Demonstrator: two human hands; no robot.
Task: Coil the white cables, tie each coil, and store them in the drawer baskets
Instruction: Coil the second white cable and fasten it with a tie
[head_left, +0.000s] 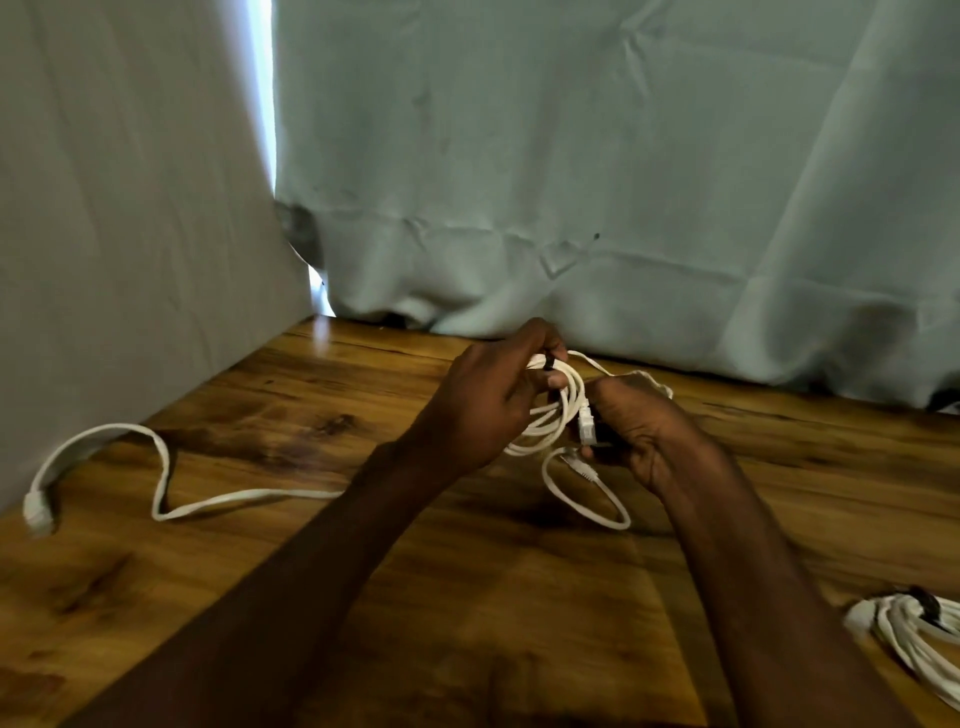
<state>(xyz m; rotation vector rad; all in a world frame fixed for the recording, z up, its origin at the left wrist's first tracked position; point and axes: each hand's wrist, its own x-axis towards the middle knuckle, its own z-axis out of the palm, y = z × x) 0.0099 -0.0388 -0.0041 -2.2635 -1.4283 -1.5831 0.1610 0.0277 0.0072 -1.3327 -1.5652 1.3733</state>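
- Head view: a white cable coil (558, 410) is held up just above the wooden bench (467, 597), between both hands, near the far edge of the bench.
- The left hand (485, 400) has its grip curled round the top of the coil, thumb and fingers pinching the loops where a small black tie (549, 362) crosses them.
- The right hand (641, 426) has its grip closed on the coil's right side, fingers curled near a white plug (586, 423) that hangs beside the loops; something dark sits under those fingers, too shadowed to tell what.
- One loose loop (597, 493) of the same cable droops below the hands and touches the bench.
- A second white cable (166, 467) lies uncoiled on the left part of the bench, winding from under the left forearm out to its connector (39, 512) near the left edge.
- A finished coil (914, 639), bound with a black tie, lies on the bench at the right edge of the view, well apart from the hands.
- Pale cloth sheets (571, 156) hang behind and to the left of the bench.
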